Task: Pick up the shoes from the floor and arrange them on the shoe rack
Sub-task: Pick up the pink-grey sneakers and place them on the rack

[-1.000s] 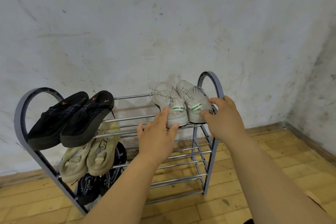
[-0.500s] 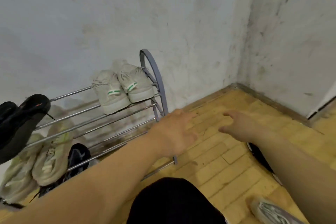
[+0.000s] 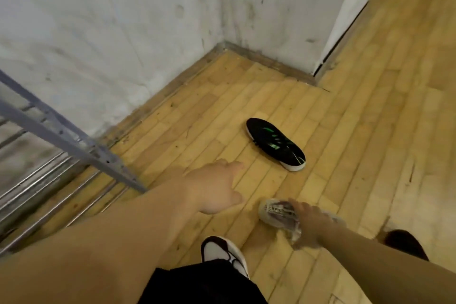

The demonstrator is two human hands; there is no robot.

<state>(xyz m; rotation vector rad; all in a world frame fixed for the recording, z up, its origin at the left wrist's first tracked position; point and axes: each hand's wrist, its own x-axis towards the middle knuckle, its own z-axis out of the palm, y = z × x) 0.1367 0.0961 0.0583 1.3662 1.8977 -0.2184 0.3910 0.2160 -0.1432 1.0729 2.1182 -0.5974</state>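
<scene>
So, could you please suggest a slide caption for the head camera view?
Right hand grips a grey shoe; a black shoe lies on the wooden floor beyond, left hand open.

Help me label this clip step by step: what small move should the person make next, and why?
Probably lift the grey shoe off the floor: the right hand seems to curl round it while it lies on the boards. The left hand is open and holds nothing, the black shoe lies apart, farther off, and the shoe rack stands to the left.
</scene>
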